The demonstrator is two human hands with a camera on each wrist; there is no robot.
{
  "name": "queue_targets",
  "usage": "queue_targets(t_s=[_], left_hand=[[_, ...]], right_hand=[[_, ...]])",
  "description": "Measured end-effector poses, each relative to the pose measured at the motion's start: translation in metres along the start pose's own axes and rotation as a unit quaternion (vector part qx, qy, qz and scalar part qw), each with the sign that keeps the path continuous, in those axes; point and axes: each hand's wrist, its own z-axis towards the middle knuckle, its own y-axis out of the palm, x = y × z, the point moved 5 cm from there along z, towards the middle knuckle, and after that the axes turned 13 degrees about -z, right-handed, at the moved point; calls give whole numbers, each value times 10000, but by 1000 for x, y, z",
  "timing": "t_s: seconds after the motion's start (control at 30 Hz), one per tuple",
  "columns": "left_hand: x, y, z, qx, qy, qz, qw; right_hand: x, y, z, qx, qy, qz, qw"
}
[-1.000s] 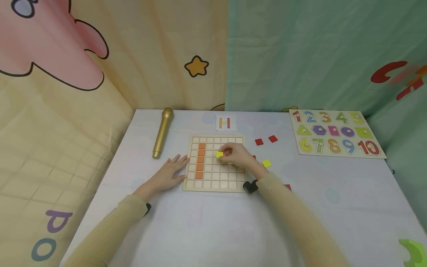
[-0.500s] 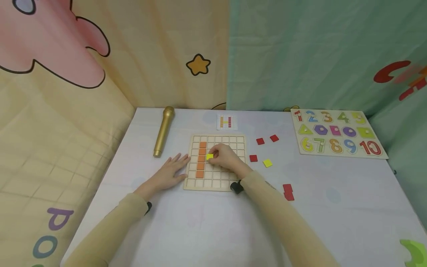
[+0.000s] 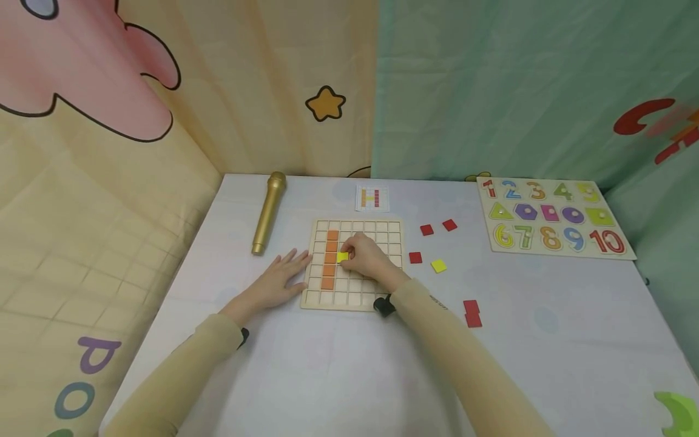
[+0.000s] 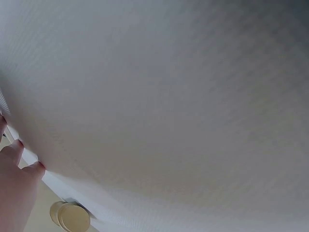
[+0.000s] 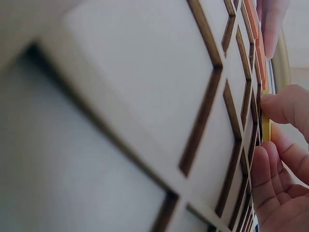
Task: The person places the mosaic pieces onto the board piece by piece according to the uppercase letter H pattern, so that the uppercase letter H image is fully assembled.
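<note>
The right grip pinches a yellow tile at the grid board, just right of the orange tiles; whether fully seated, I cannot tell. The left grip, released, fingers spread, touches the board's left edge.

The left hand lies spread, apparently flat; the right hand pinches.

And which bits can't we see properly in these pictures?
- Head view: the right hand hides some squares of the grid board and part of the yellow tile.
- Head view: the picture card's tiny squares are too small to count surely.
- Head view: the right edge cuts off the green toy.
- Left wrist view: the left edge cuts off part of the left hand.
</note>
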Motion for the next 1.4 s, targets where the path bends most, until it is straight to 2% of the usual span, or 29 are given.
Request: queue_targets(t_s=[0.6, 0.77, 0.9, 1.13, 1.4], left_hand=[[0, 0, 1, -31, -42, -2, 10000], [-1, 1, 1, -24, -47, -44, 10000], [0, 0, 1, -29, -13, -23, 10000], [-1, 0, 0, -38, 7, -48, 10000], [-2, -1, 0, -50, 19, -26, 10000]], right_hand=[[-1, -2, -2, 46, -17, 31, 10000], [3, -5, -8, 148, -9, 413, 9990], [10, -17, -22, 272, 108, 925, 9953], [43, -50, -52, 484, 492, 1304, 9891], [102, -87, -95, 626, 1095, 1085, 9861]])
